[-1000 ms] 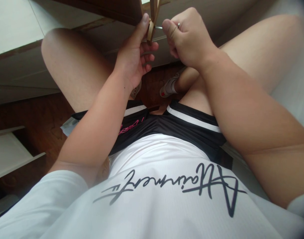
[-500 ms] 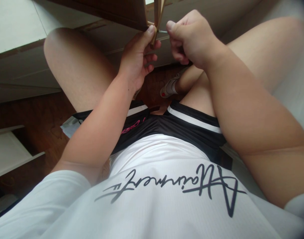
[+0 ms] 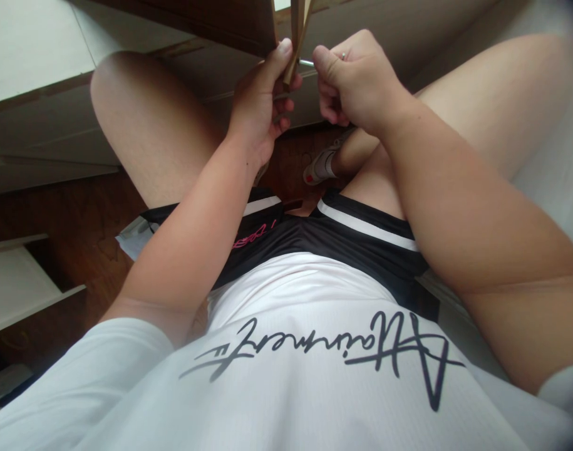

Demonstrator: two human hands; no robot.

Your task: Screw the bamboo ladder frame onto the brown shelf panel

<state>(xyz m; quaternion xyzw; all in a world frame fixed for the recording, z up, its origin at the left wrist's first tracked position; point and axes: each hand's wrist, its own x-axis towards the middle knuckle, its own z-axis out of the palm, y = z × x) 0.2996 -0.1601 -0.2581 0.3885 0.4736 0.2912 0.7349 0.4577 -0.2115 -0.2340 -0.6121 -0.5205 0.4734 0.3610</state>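
I sit with both hands raised near the top of the view. My left hand point(image 3: 260, 103) is closed round the lower end of a pale wooden piece point(image 3: 296, 31), thumb pressed against it. My right hand point(image 3: 356, 81) is closed in a fist on a small metal tool point(image 3: 306, 62), whose short silver shaft runs from the thumb to the wood. A bit of metal also shows above the knuckles. The upper part of the wooden piece runs out of the frame.
My bare knees flank the hands. White panels point(image 3: 27, 44) lie at the left on a dark wooden floor point(image 3: 79, 213), with another white board point(image 3: 18, 288) at lower left. A foot in a white sock point(image 3: 321, 164) rests below the hands.
My right hand has turned at the wrist while keeping the metal tool against the wood. My left hand has shifted slightly right along the wooden piece.
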